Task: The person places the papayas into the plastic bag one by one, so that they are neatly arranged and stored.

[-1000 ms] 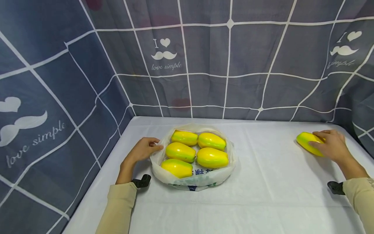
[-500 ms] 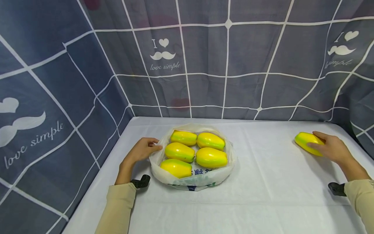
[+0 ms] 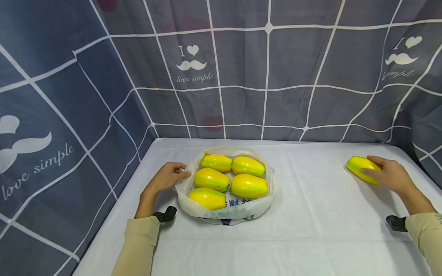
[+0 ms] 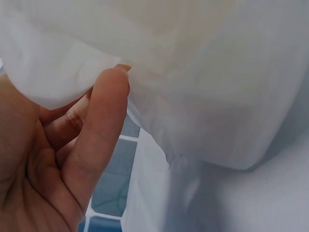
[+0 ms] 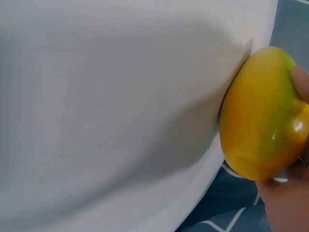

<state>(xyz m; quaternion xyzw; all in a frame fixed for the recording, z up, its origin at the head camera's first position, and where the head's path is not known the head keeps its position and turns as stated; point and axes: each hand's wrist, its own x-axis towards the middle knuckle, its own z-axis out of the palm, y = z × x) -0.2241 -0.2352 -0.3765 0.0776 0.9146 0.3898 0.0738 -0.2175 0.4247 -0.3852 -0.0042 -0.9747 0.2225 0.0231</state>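
A white translucent plastic bag (image 3: 238, 214) lies with its mouth spread wide at the left-middle of the table in the head view. Inside it are several yellow-green papayas (image 3: 250, 186). At the bag's left rim, my left hand (image 3: 167, 176) pinches the thin plastic between thumb and fingers, also plain in the left wrist view. Far to the right, my right hand (image 3: 395, 174) grips another papaya (image 3: 360, 167), thumb on its near side and fingers on the far side. In the right wrist view this papaya (image 5: 258, 116) is close to the white cloth; whether it touches is unclear.
A white cloth (image 3: 310, 214) covers the table. Dark grey checked curtains (image 3: 241, 76) hang behind it and along the left and right sides. Between the bag and the right hand lies a wide stretch of cloth.
The head view has shifted slightly, moving everything a little to the left in it. Both hands keep their holds, and neither the bag nor the papayas visibly move on the table.
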